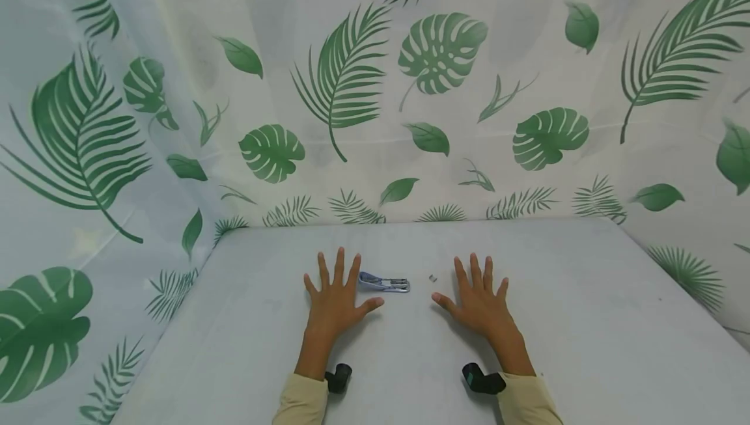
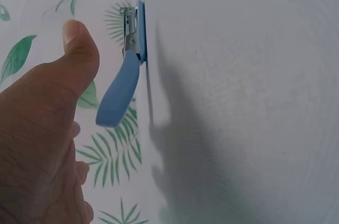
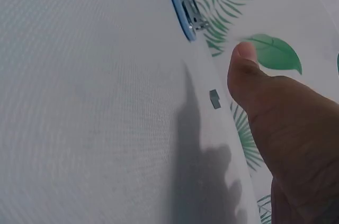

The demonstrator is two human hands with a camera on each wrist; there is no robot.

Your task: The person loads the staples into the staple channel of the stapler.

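Observation:
A small blue stapler (image 1: 383,282) lies on the white table, its blue top (image 2: 117,94) swung back and its metal magazine (image 2: 129,30) bare. To its right is a short grey strip of staples (image 1: 433,278), seen in the right wrist view as a small bent piece (image 3: 214,99). My left hand (image 1: 334,301) is just left of the stapler, fingers spread and thumb out, the index finger beside the blue end. On the strip's other side, my right hand (image 1: 483,301) has its fingers spread, thumb pointing towards the strip. Neither hand holds anything.
The white tabletop (image 1: 258,347) meets a leaf-printed curtain (image 1: 363,178) at the back and both sides. A black wrist camera (image 1: 338,378) sits at the left cuff, another black camera (image 1: 483,379) at the right cuff.

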